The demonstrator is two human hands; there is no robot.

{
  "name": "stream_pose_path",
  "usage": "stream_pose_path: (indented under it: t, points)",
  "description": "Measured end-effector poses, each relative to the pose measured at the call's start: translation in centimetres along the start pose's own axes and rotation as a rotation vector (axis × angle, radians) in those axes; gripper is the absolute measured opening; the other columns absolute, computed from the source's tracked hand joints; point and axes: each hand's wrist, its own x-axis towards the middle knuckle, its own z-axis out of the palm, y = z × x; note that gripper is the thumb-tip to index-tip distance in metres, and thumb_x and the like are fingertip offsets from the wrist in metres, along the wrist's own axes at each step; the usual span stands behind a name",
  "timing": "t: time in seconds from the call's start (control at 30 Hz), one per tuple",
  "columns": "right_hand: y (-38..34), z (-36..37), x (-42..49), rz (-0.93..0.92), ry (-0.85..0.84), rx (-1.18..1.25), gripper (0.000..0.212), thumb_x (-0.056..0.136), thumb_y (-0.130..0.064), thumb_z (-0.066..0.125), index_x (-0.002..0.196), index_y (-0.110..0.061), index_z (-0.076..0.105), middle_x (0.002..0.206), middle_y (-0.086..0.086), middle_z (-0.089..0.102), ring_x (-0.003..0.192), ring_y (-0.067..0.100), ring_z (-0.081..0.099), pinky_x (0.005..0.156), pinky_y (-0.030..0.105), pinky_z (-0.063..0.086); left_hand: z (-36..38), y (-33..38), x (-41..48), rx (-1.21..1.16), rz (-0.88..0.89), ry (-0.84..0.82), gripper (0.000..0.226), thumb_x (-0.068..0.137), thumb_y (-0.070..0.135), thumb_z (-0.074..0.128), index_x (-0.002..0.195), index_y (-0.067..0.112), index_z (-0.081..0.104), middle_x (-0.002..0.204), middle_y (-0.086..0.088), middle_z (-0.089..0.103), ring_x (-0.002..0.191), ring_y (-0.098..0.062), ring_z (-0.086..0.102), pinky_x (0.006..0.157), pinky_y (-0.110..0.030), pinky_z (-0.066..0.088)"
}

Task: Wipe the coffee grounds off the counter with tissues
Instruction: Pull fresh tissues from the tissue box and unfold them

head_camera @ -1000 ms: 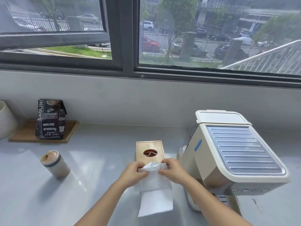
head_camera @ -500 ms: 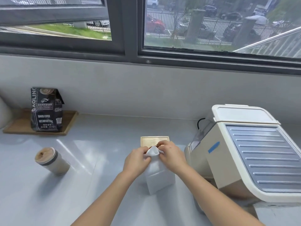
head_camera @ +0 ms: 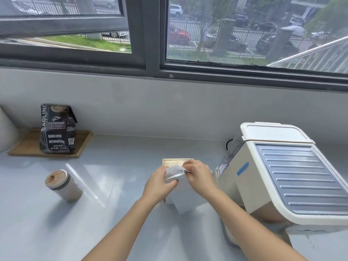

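Hands meet mid-scene: left hand (head_camera: 159,184) and right hand (head_camera: 200,178) both pinch the top of a white tissue (head_camera: 181,194), fingers curled round it, above the counter (head_camera: 113,223), just nearer than the wooden tissue box (head_camera: 176,162). Coffee machine (head_camera: 282,178) right, cup (head_camera: 61,185) left, coffee bag (head_camera: 56,129) far left.

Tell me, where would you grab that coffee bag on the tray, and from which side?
Probably round its middle, coming from the front, with fingers on its two narrow sides. The bag stands upright on the tray, broad face forward, with the wall behind it and a white object at its left. Its pinched top looks too floppy to hold firmly.
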Motion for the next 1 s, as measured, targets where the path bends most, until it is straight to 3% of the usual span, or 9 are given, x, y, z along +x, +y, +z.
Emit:
stream_pose_path:
  t: [0.13, 0.2, 0.33, 0.47, 0.6, 0.67, 0.8, 0.9, 1.0]
  points:
    - [-1.5, -2.8, -0.8, -0.070, 0.032, 0.048, 0.037, 0.085, 0.003, 0.050, 0.099, -0.018, 0.076, 0.108, -0.002, 0.068, 0.098, 0.021, 0.060, 0.088, 0.029, 0.037, -0.5, 1.8, -0.7, -0.094, 0.094, -0.059, 0.054, 0.073, 0.030, 0.067, 0.126, 0.028, 0.053, 0.134, 0.013, 0.048, 0.119, -0.013, 0.050, 0.095, -0.038, 0.046]
    - [-2.4, -4.2, -1.6, -0.071, 0.044, 0.073, 0.040, 0.086, 0.002, 0.048, 0.102, -0.023, 0.075, 0.108, -0.003, 0.066, 0.097, 0.018, 0.058, 0.090, 0.028, 0.035, -0.9, 2.9, -1.4, -0.089, 0.153, -0.073, 0.056, 0.075, 0.028, 0.066, 0.129, 0.027, 0.051, 0.142, 0.010, 0.043, 0.128, -0.014, 0.042, 0.101, -0.042, 0.041]
    - [-3.8, -7.0, -3.5, -0.062, 0.105, 0.167, 0.038, 0.084, 0.000, 0.050, 0.096, -0.025, 0.076, 0.102, -0.006, 0.064, 0.091, 0.015, 0.059, 0.073, 0.031, 0.046, -1.9, 4.8, -3.5, -0.103, 0.314, 0.003, 0.037, 0.075, 0.024, 0.060, 0.107, 0.042, 0.061, 0.108, 0.025, 0.062, 0.105, -0.006, 0.056, 0.086, -0.039, 0.049]
    - [-4.8, -9.1, -5.4, -0.094, 0.188, 0.272, 0.035, 0.085, 0.000, 0.052, 0.093, -0.024, 0.077, 0.094, -0.009, 0.061, 0.085, 0.013, 0.059, 0.072, 0.033, 0.048, -2.7, 5.7, -5.4, -0.178, 0.366, 0.085, 0.033, 0.077, 0.025, 0.063, 0.108, 0.038, 0.063, 0.114, 0.024, 0.059, 0.112, -0.007, 0.055, 0.091, -0.031, 0.046]
    - [-5.6, -10.8, -6.4, -0.071, 0.217, 0.375, 0.028, 0.088, -0.002, 0.052, 0.091, -0.014, 0.077, 0.095, -0.006, 0.064, 0.089, 0.013, 0.061, 0.075, 0.026, 0.047, -3.1, 6.0, -7.1, -0.241, 0.354, 0.126, 0.022, 0.072, 0.033, 0.060, 0.094, 0.033, 0.056, 0.092, 0.012, 0.064, 0.092, -0.015, 0.060, 0.085, -0.045, 0.050]
    - [-5.7, -11.4, -6.9, -0.053, 0.184, 0.429, 0.025, 0.089, -0.002, 0.052, 0.087, -0.008, 0.076, 0.094, -0.005, 0.064, 0.088, 0.013, 0.060, 0.074, 0.023, 0.043, -3.0, 5.8, -8.2, -0.242, 0.366, 0.137, 0.025, 0.070, 0.035, 0.060, 0.093, 0.041, 0.056, 0.097, 0.017, 0.064, 0.096, -0.009, 0.059, 0.085, -0.040, 0.051]
    - [-5.2, -12.3, -8.8, -0.052, 0.064, 0.495, 0.021, 0.091, -0.005, 0.052, 0.088, 0.000, 0.072, 0.097, -0.002, 0.066, 0.094, 0.020, 0.061, 0.080, 0.032, 0.044, -2.4, 5.1, -11.0, -0.140, 0.465, 0.125, 0.041, 0.074, 0.038, 0.066, 0.108, 0.057, 0.056, 0.136, 0.030, 0.042, 0.127, 0.001, 0.039, 0.086, -0.009, 0.042]
    - [-4.9, -12.9, -10.9, -0.105, -0.008, 0.516, 0.020, 0.091, -0.003, 0.053, 0.088, -0.001, 0.073, 0.099, -0.001, 0.066, 0.094, 0.019, 0.061, 0.081, 0.033, 0.045, -1.3, 4.7, -13.0, -0.019, 0.416, 0.164, 0.045, 0.075, 0.038, 0.069, 0.120, 0.037, 0.060, 0.155, 0.016, 0.020, 0.141, -0.008, 0.021, 0.104, -0.027, 0.036]
    - [-4.4, -13.8, -13.4, -0.142, -0.110, 0.553, 0.022, 0.091, -0.004, 0.053, 0.088, -0.007, 0.075, 0.101, 0.000, 0.067, 0.089, 0.012, 0.059, 0.079, 0.028, 0.044, -0.4, 5.9, -15.7, -0.015, 0.394, 0.178, 0.044, 0.073, 0.045, 0.068, 0.115, 0.032, 0.065, 0.158, 0.015, 0.003, 0.141, 0.000, 0.011, 0.105, -0.028, 0.028]
